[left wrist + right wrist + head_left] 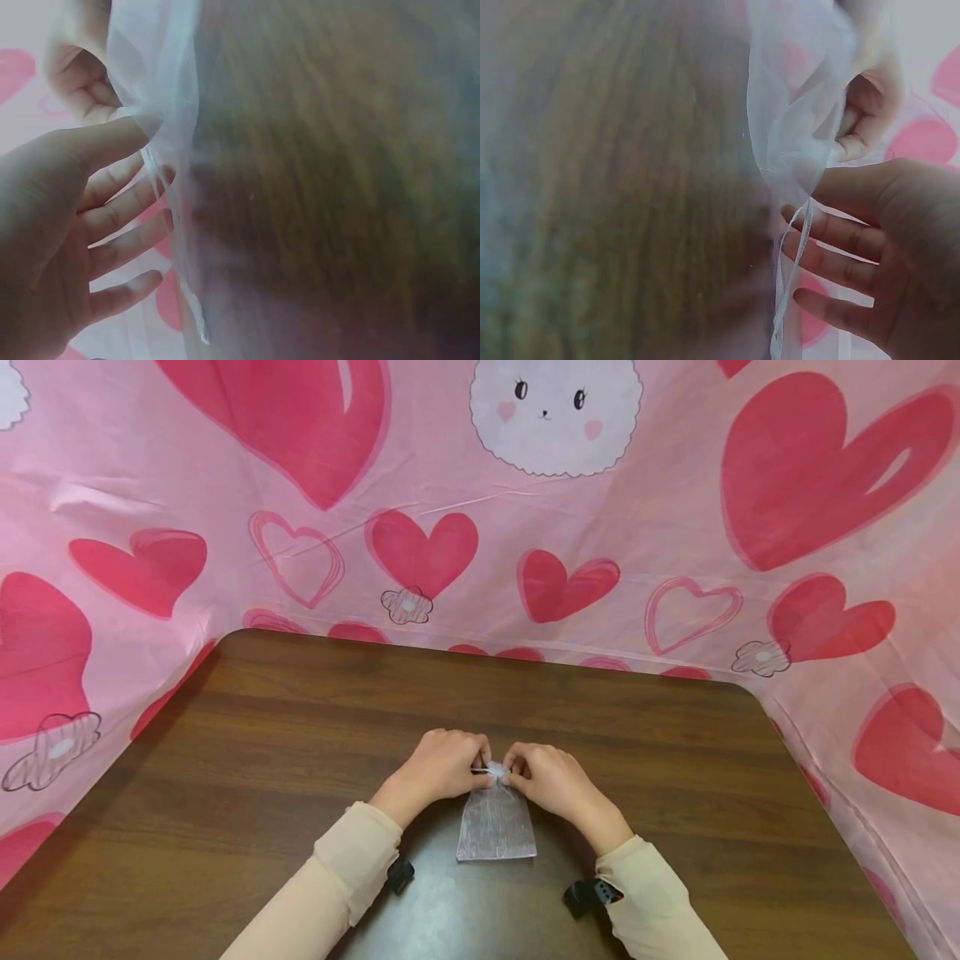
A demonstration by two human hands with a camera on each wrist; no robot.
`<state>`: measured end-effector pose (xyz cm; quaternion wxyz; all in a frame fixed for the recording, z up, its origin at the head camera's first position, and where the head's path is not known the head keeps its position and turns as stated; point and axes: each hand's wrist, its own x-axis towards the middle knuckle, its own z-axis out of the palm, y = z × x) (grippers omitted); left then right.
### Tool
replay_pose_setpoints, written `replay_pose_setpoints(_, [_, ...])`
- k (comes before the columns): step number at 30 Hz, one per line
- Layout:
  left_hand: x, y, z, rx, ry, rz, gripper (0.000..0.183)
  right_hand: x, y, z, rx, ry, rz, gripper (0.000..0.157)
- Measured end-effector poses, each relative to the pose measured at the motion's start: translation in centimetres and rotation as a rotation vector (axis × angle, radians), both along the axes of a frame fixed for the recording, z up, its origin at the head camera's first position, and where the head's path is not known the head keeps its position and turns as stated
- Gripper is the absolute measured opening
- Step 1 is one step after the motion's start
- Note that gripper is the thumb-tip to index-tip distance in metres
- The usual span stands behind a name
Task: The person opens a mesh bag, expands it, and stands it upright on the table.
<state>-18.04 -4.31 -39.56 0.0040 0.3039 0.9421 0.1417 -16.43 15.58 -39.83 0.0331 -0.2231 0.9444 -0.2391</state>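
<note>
A sheer white drawstring pouch (pixel 497 828), its neck gathered, lies between the two hands with its wide end toward the person. My left hand (pixel 447 764) pinches the left side of the neck, and my right hand (pixel 550 778) pinches the right side. In the left wrist view the left thumb presses the pouch fabric (pixel 169 56), and a thin white cord (pixel 193 304) hangs by the spread fingers. The right wrist view has the right thumb against the mesh (pixel 780 105), with another looped cord (pixel 781 315) beside the fingers. Whether anything is inside the pouch, I cannot tell.
A dark brown wooden table (pixel 300 710) with rounded far corners lies under the hands. Pink cloth (pixel 480 485) printed with red hearts hangs behind it and along both sides. Black bands (pixel 581 897) sit at the wrists, below beige sleeves (pixel 360 852).
</note>
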Motion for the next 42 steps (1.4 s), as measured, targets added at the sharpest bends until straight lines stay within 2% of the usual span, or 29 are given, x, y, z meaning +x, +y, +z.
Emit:
replay_pose_setpoints(9, [1.4,-0.4,0.3,0.131,-0.104,0.029,0.020,1.2,0.4,0.2,-0.024,0.139,0.018,0.014])
replay_pose_setpoints(17, [3.0,-0.8,0.7,0.278,-0.071,0.024,0.008,2.9,0.6,1.0,-0.081,0.250,0.052,0.016])
replay_pose_setpoints(22, [4.1,-1.1,1.1,0.389,-0.070,0.020,0.006,3.9,0.5,1.5,-0.155,0.320,0.058,0.020])
replay_pose_setpoints(27, [4.9,-1.7,1.4,0.464,-0.017,0.030,0.008,4.6,0.5,1.9,-0.260,0.321,0.054,0.021])
replay_pose_setpoints(32, [5.2,-2.1,1.7,0.529,0.040,0.054,0.011,4.8,0.3,2.3,-0.359,0.281,0.036,0.021])
replay_pose_setpoints(38, [5.4,-2.0,2.1,0.580,0.108,0.084,0.012,5.1,0.1,2.6,-0.401,0.255,-0.008,0.013])
replay_pose_setpoints(42, [5.5,-1.9,2.2,0.600,0.135,0.068,0.014,5.2,-0.1,2.8,-0.435,0.269,0.000,0.014])
